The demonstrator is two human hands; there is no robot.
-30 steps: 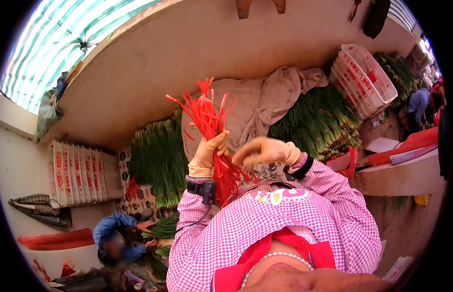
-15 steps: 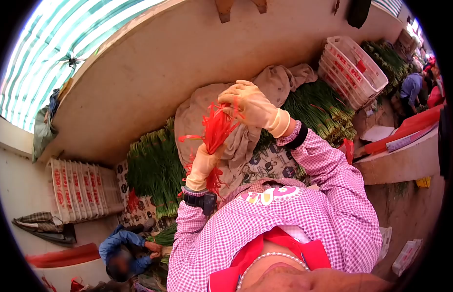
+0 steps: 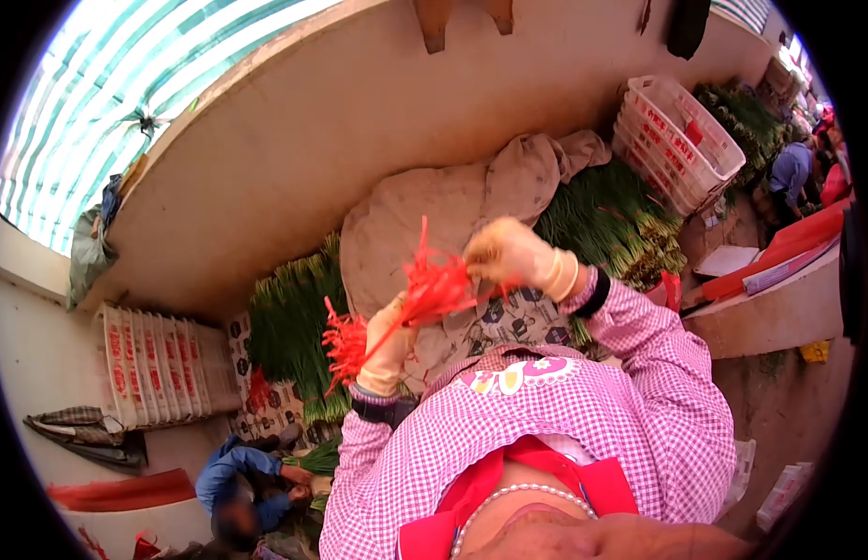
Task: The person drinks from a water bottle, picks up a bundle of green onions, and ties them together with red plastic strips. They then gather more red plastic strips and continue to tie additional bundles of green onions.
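A brown cloth (image 3: 411, 224) lay at twelve o'clock; centrally, a bundle of red strips (image 3: 439, 289) was clenched in the left hand (image 3: 388, 349) at seven; the right hand (image 3: 516, 254) curled at two, its grip impossible to tell

The red strips (image 3: 441, 291) look like thin plastic, slightly glossy, and the pale gloves (image 3: 520, 257) like smooth rubber with a matt finish. The crates (image 3: 163, 369) at the left of the frame are of hard plastic, while the brown cover (image 3: 392, 213) in the middle is a wrinkled, matt cloth. The wall (image 3: 359, 107) above it appears as dull plaster.
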